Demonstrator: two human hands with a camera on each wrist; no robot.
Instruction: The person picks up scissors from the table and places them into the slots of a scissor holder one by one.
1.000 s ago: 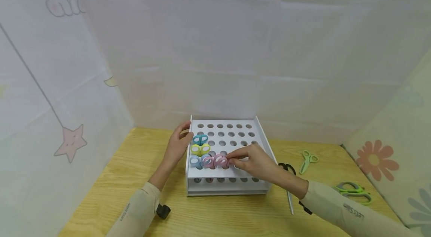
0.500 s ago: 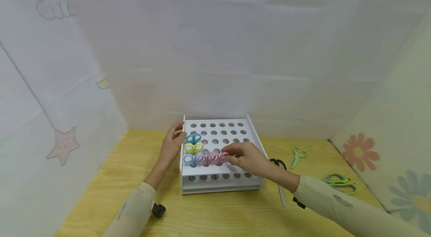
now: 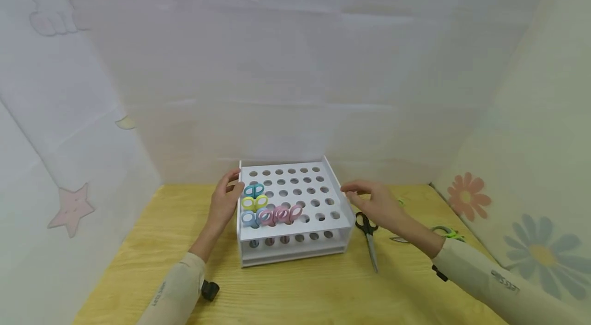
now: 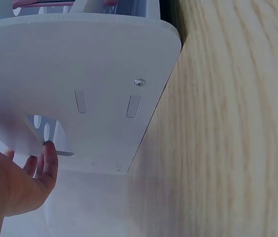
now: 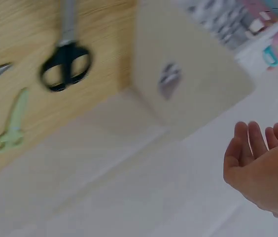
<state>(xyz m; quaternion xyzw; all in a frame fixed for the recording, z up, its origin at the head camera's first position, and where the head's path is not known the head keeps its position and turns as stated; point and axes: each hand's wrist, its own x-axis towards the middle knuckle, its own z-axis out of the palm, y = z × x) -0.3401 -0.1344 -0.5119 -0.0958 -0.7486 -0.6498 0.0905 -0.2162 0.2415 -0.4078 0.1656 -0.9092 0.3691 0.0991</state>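
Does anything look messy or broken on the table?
I see nothing spilled or broken. One bit looks untidy: in the front row of the white rack, the pink scissor handles slant and seem to overlap the light blue handles, while the yellow handles and teal handles behind look neater.

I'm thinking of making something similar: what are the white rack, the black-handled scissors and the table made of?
White rack: probably matte plastic or board; its panels look smooth and evenly white.
Black-handled scissors: blades likely metal, being grey and straight-edged; handles perhaps plastic, uniformly dark.
Table: wood or wood-look laminate, by its yellowish grain; I can't tell which.
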